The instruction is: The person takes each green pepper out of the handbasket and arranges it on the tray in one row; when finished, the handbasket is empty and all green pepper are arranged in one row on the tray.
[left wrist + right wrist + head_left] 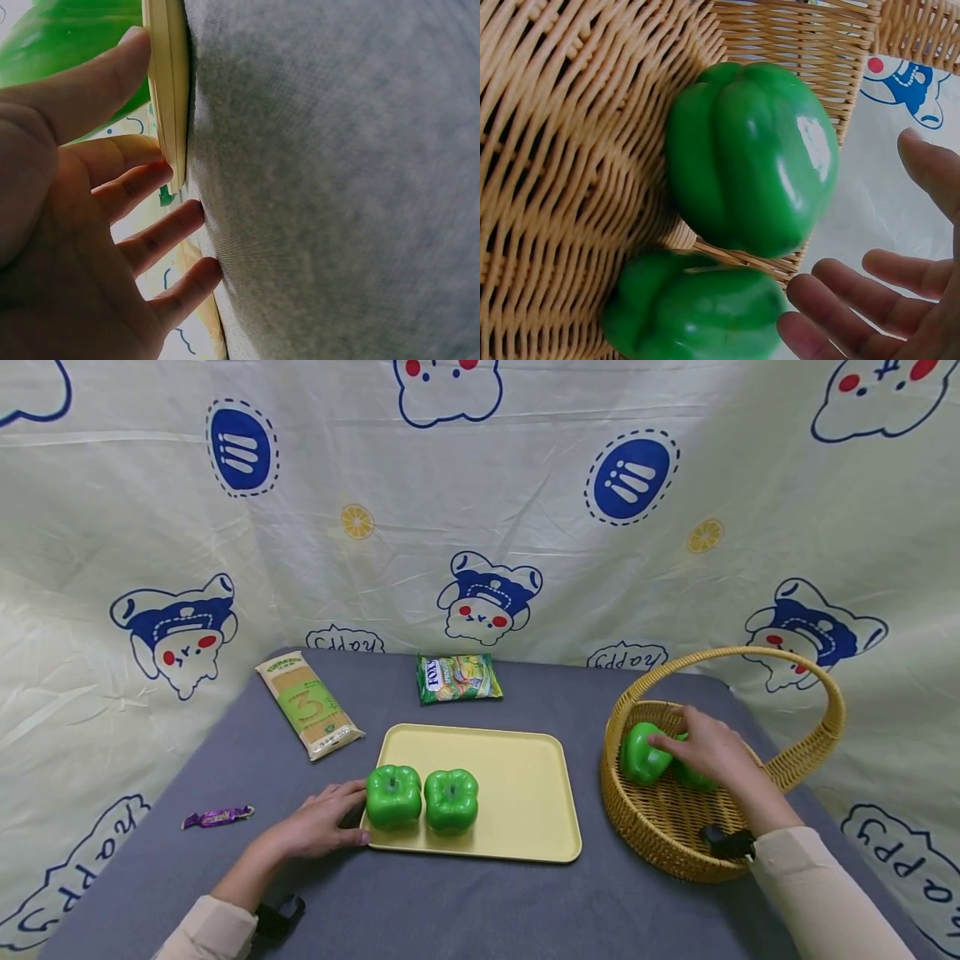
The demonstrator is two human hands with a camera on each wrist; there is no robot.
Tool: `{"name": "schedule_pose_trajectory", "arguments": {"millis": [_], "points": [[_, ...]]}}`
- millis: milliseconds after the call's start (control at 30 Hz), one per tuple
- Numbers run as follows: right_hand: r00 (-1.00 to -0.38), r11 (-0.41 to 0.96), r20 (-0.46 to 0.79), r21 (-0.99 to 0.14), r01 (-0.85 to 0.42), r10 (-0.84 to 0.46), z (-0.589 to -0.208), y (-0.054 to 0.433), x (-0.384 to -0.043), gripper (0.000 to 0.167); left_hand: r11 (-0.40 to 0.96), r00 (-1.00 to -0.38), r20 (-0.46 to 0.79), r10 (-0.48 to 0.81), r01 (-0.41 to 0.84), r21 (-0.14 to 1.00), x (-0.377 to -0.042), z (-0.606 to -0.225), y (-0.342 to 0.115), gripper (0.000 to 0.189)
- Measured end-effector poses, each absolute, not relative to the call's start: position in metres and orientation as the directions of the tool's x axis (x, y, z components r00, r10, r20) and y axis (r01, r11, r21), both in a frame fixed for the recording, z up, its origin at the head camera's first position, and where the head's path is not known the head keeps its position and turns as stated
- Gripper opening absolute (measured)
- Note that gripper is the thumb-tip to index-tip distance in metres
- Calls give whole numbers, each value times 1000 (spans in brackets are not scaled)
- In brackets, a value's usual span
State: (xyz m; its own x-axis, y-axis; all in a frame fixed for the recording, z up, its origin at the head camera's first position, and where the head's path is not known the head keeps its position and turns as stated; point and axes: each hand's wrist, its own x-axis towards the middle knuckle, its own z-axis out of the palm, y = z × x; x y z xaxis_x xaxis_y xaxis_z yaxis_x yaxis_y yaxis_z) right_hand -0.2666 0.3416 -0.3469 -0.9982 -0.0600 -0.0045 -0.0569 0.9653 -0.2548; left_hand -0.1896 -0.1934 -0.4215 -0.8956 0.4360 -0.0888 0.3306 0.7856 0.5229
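Resting the left hand [322,821], with fingers spread, against the left edge of the yellow tray [525,795] bearing two green peppers [452,802] on the worktop [450,910], and holding the right hand [714,745], with fingers parted, over two more green peppers [643,755] inside the wicker basket [637,828], with contact there hard to tell.

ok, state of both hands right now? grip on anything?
Left hand: open, touching the pale yellow rectangular tray.
Right hand: open, holding nothing, near two shiny green bell peppers in the tan wicker basket.
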Motion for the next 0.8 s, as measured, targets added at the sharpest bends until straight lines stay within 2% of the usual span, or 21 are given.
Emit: {"name": "schedule_pose_trajectory", "arguments": {"millis": [433, 633, 800], "points": [[-996, 970, -4, -227, -83, -86, -358, 339, -269, 71, 785, -893, -78, 443, 344, 515, -190, -422, -194, 70], [-990, 965, 30, -221, -141, -138, -363, 336, -271, 77, 784, -894, -73, 441, 345, 515, -190, -422, -194, 70], [-991, 972, 18, -191, -134, -133, -364, 332, -270, 77, 784, -895, -77, 440, 341, 518, -190, -422, -194, 70]]}}
